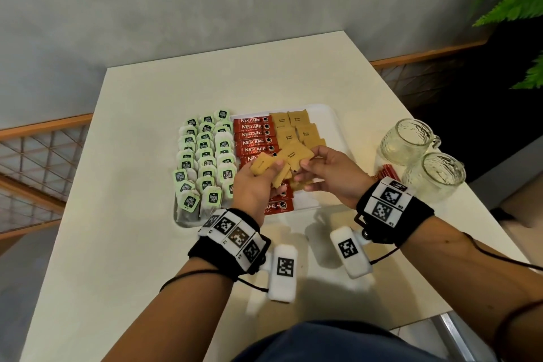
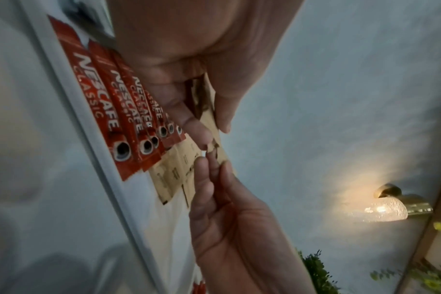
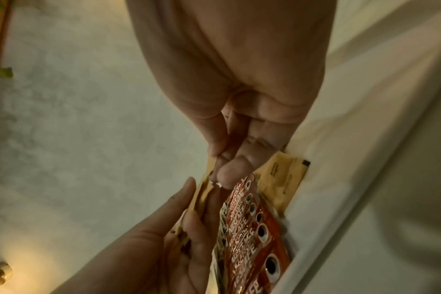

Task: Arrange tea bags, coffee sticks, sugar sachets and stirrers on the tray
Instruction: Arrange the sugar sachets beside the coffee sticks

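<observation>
Sugar step underway: left hand (image 1: 256, 185) clutching spare sachets (image 1: 269, 169), right hand (image 1: 329, 175) pinching one sachet (image 1: 294, 155). Next, probably laying it at tray's (image 1: 338, 126) 3 o'clock, beside sugar row (image 1: 296, 126).

Near coffee sticks (image 1: 274, 205) partly hidden beneath both hands; sachet print unreadable.

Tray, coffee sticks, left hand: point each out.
Tray (image 1: 338, 123): head view, bare far right rim.
Coffee sticks (image 1: 254, 142): head view, middle of red row.
Left hand (image 1: 252, 188): head view, back of hand.
</observation>
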A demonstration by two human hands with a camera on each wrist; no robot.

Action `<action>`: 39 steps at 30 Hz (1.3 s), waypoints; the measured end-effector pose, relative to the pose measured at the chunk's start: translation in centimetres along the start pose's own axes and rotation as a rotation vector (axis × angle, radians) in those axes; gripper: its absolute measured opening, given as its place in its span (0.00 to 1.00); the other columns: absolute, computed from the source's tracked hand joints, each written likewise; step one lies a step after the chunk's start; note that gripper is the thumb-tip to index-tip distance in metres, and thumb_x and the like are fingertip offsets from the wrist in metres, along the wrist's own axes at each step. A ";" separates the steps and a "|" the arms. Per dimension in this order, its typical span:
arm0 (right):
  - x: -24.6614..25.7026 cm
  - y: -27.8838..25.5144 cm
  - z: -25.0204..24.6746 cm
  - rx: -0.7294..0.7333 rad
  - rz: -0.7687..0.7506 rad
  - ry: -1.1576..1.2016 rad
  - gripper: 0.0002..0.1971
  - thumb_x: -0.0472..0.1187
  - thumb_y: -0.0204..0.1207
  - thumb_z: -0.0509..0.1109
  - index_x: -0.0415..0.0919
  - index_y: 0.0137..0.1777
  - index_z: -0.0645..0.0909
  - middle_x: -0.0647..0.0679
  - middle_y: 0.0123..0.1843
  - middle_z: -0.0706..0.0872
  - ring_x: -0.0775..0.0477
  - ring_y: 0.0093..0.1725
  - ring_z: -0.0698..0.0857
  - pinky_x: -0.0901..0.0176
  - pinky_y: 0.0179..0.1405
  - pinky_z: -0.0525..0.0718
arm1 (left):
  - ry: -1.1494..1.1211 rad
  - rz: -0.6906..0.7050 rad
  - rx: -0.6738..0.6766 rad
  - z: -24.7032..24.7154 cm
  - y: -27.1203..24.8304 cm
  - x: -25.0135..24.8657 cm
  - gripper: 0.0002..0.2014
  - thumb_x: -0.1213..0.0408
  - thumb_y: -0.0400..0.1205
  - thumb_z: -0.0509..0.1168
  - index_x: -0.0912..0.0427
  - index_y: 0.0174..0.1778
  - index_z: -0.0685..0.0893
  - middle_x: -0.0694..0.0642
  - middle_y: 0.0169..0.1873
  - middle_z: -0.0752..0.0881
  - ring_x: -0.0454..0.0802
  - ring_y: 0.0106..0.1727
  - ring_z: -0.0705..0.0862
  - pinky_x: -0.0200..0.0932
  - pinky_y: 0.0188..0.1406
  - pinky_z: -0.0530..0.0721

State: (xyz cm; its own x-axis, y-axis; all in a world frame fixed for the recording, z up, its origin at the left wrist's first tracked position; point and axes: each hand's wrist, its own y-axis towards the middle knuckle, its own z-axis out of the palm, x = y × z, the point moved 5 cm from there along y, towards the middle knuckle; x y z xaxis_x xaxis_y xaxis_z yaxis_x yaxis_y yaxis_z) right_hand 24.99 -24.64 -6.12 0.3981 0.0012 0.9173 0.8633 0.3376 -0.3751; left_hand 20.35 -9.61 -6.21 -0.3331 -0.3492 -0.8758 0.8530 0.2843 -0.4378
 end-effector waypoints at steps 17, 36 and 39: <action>1.5 0.3 -1.7 -0.077 -0.106 -0.315 0.03 0.36 0.76 0.74 0.39 0.44 0.83 0.48 0.38 0.85 0.53 0.34 0.83 0.65 0.30 0.82 | 0.311 0.226 0.116 0.0 -0.1 -2.4 0.17 0.73 0.78 0.73 0.44 0.47 0.77 0.52 0.45 0.87 0.49 0.38 0.88 0.38 0.23 0.84; 0.0 1.8 -6.5 -0.336 0.113 -0.667 0.07 0.32 0.73 0.76 0.39 0.37 0.82 0.39 0.32 0.87 0.42 0.28 0.85 0.46 0.36 0.91 | 0.300 0.152 0.083 -2.0 0.7 -2.2 0.16 0.68 0.78 0.74 0.51 0.58 0.78 0.53 0.51 0.86 0.52 0.47 0.89 0.36 0.26 0.83; 0.1 1.8 -6.5 -0.340 0.122 -0.684 0.07 0.33 0.72 0.76 0.39 0.36 0.82 0.38 0.32 0.88 0.39 0.29 0.87 0.42 0.40 0.91 | 0.292 0.130 0.087 -2.1 0.8 -2.0 0.16 0.69 0.78 0.74 0.52 0.58 0.78 0.53 0.50 0.87 0.52 0.46 0.89 0.37 0.26 0.84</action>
State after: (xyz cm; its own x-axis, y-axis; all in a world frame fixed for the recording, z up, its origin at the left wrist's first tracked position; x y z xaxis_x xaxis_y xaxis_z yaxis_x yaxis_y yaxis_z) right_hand 28.59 -30.16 -7.60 0.3119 0.6386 0.7035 0.9173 -0.0095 -0.3981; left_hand 20.82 -6.81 -5.21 -0.3091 -0.0410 -0.9501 0.9229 0.2283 -0.3101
